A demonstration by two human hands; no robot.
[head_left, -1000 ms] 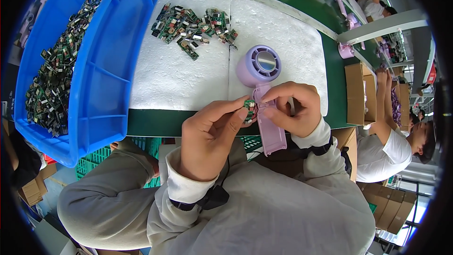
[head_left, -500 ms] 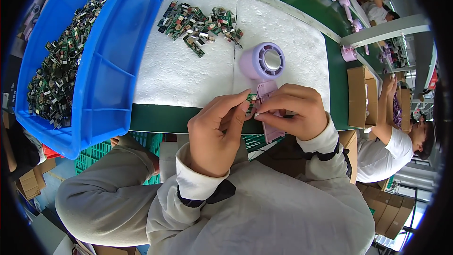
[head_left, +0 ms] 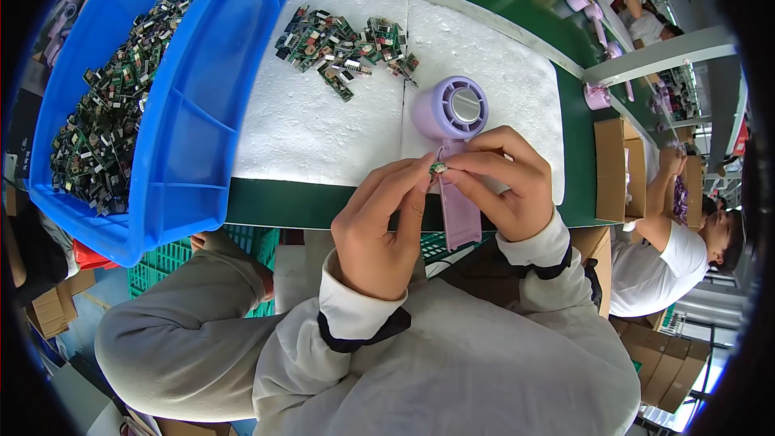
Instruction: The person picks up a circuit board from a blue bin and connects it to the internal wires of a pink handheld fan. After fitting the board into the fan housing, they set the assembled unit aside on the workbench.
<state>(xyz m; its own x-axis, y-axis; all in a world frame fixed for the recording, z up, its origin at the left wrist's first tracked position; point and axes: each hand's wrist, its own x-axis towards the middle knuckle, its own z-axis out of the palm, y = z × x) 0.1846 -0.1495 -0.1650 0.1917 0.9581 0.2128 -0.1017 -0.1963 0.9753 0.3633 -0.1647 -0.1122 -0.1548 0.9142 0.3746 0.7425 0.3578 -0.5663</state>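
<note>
A lilac handheld fan point(head_left: 452, 106) lies with its round head on the white foam sheet. Its opened handle point(head_left: 462, 214) runs toward me, past the table's near edge. Above the handle, my left hand point(head_left: 379, 218) pinches a small green circuit board point(head_left: 437, 168) between thumb and forefinger. The closed fingertips of my right hand point(head_left: 513, 186) meet the board's right side; whatever they pinch is too small and covered to name. Part of the handle is hidden beneath my right fingers.
A loose pile of circuit boards point(head_left: 343, 48) lies on the foam sheet point(head_left: 307, 133). To the left stands a blue bin point(head_left: 190, 113) full of similar boards point(head_left: 109, 121). An open cardboard box point(head_left: 611, 169) is at the right, near a co-worker in a white shirt point(head_left: 654, 262).
Both hands have come closer together, bringing the right fingertips against the circuit board, which has tilted. My right hand has shifted slightly up and left, and more of the handle shows.
</note>
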